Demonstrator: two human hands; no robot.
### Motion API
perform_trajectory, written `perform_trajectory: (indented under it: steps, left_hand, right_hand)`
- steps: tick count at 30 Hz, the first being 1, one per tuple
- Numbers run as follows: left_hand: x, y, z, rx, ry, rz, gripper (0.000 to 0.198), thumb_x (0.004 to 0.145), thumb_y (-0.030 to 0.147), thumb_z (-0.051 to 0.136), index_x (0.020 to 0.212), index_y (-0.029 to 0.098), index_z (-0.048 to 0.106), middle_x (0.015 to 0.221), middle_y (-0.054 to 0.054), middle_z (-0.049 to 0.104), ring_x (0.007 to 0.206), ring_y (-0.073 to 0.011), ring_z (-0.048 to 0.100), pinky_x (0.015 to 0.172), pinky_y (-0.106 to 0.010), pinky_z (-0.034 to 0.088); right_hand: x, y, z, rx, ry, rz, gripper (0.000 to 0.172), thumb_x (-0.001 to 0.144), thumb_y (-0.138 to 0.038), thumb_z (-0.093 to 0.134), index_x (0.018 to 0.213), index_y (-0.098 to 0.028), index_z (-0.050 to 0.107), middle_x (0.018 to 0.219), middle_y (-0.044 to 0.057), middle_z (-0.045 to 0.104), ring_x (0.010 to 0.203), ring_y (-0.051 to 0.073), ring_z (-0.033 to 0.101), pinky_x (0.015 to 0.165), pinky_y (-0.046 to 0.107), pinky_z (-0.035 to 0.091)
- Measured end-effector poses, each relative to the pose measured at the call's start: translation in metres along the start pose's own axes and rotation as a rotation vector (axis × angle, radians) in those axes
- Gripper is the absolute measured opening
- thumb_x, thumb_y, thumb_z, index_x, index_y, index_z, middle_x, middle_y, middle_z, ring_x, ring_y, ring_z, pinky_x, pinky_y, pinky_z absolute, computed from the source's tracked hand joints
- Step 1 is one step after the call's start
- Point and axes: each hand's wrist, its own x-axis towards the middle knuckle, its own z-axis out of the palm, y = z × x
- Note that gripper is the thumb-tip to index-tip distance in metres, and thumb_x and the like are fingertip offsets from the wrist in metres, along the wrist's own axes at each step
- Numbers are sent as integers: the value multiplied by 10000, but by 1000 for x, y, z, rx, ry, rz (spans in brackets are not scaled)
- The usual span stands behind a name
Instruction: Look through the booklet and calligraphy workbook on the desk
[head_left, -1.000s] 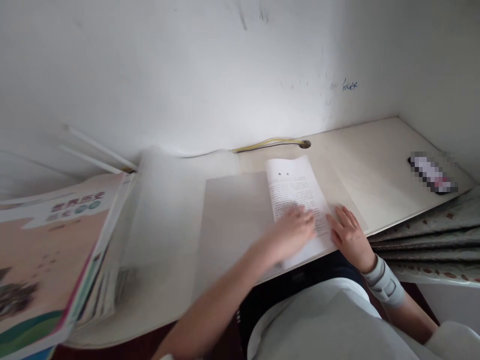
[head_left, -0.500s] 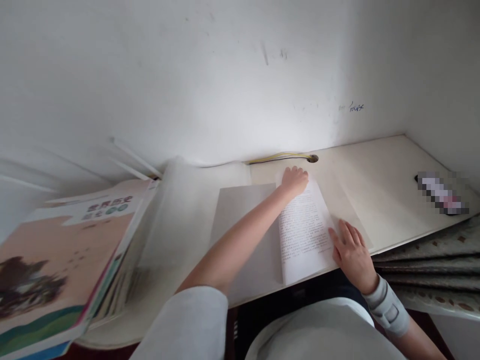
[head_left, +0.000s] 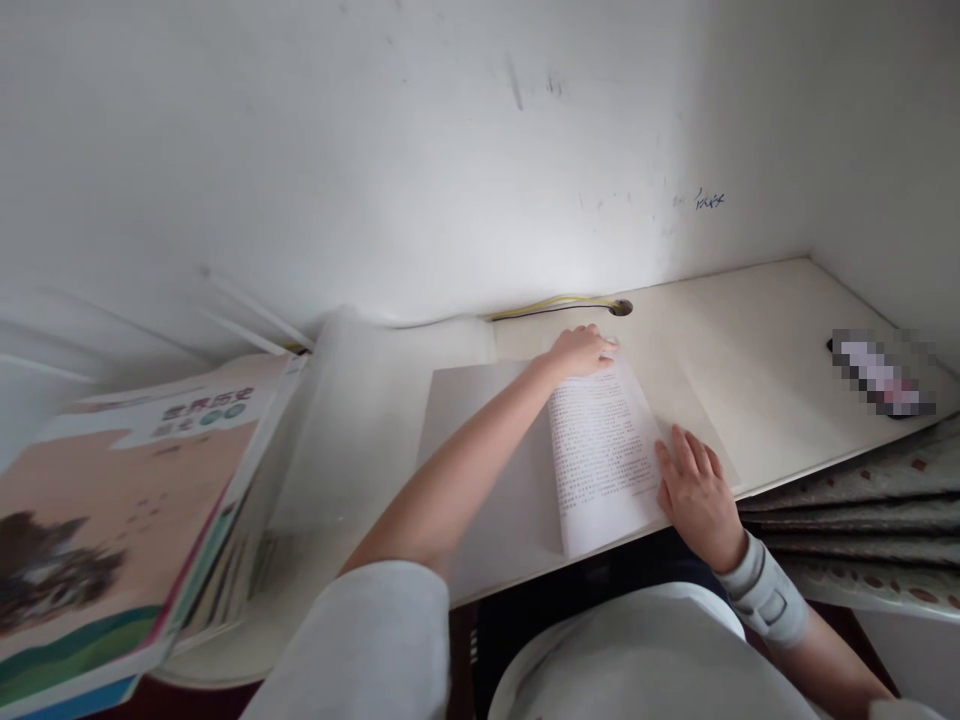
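Note:
An open book (head_left: 600, 460) lies on the desk in front of me. Its left side is a plain grey sheet (head_left: 495, 440), and its right side is a white page of small printed text. My left hand (head_left: 587, 350) rests on the top part of the printed page, its fingers pointing right and partly bent. The forearm crosses over the grey sheet and hides some of it. My right hand (head_left: 699, 490) lies by the page's lower right edge, fingers apart and fingertips touching near the margin. A grey brace (head_left: 769, 592) wraps the right wrist.
Stacked books (head_left: 150, 500) stand at the left, with a clear plastic sheet or cover (head_left: 337, 430) beside them. A phone (head_left: 877, 372), partly pixelated, lies at the far right of the white desk (head_left: 765, 350). Yellow and black cables (head_left: 555, 305) run into a hole by the wall.
My left hand has shifted a little left along the top of the page and turned, its fingers now reaching right instead of curled. My right hand stays at the page edge. The view has shifted slightly.

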Motion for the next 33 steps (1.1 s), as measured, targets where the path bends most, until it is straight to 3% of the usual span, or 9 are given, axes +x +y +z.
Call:
perform_trajectory:
  steps: [5, 10, 14, 21, 28, 33]
  left_hand:
    - [1, -2, 10, -53, 14, 14, 416, 832, 416, 470, 1241, 358, 511, 1145, -61, 540, 1042, -240, 493, 870, -350, 387]
    - [0, -3, 13, -80, 25, 23, 421, 830, 389, 476, 1244, 329, 521, 1161, -87, 517, 1062, -253, 494, 870, -346, 391]
    - [-1, -4, 14, -92, 30, 20, 439, 830, 392, 469, 1260, 315, 513, 1136, -93, 522, 1039, -254, 511, 865, -341, 393]
    - [-1, -7, 12, -99, 42, 56, 446, 844, 374, 438, 1281, 296, 484, 1075, -95, 546, 966, -241, 552, 808, -332, 409]
    - [14, 6, 13, -96, 99, 68, 361, 853, 222, 430, 1170, 306, 580, 1018, -59, 568, 911, -186, 574, 783, -289, 420]
    - [2, 12, 6, -55, 209, -12, 369, 879, 161, 370, 1174, 205, 586, 1179, -127, 527, 1128, -251, 474, 940, -386, 358]
  right_hand:
    - [53, -10, -9, -38, -192, -3, 433, 892, -136, 301, 1263, -168, 521, 1408, 153, 403, 1184, 333, 462, 814, 461, 462]
    - [136, -16, -14, -6, -396, 98, 503, 866, -88, 254, 1343, -9, 394, 1424, 288, 277, 1084, 363, 543, 686, 482, 509]
    - [174, -16, -13, -26, -473, 127, 527, 867, -105, 281, 1350, 108, 288, 1361, 393, 279, 1032, 377, 577, 676, 489, 511]
    - [171, -13, -4, -44, -375, 109, 506, 867, -30, 222, 1352, 96, 293, 1367, 367, 307, 1014, 317, 597, 730, 417, 506]
    - [173, -12, 2, 0, -294, 104, 475, 897, -83, 221, 1328, 26, 390, 1373, 295, 371, 1163, 338, 471, 773, 447, 485]
    - [148, -1, -1, 35, -341, -6, 459, 925, -203, 270, 1367, -135, 375, 1416, 200, 359, 1243, 325, 387, 882, 494, 421]
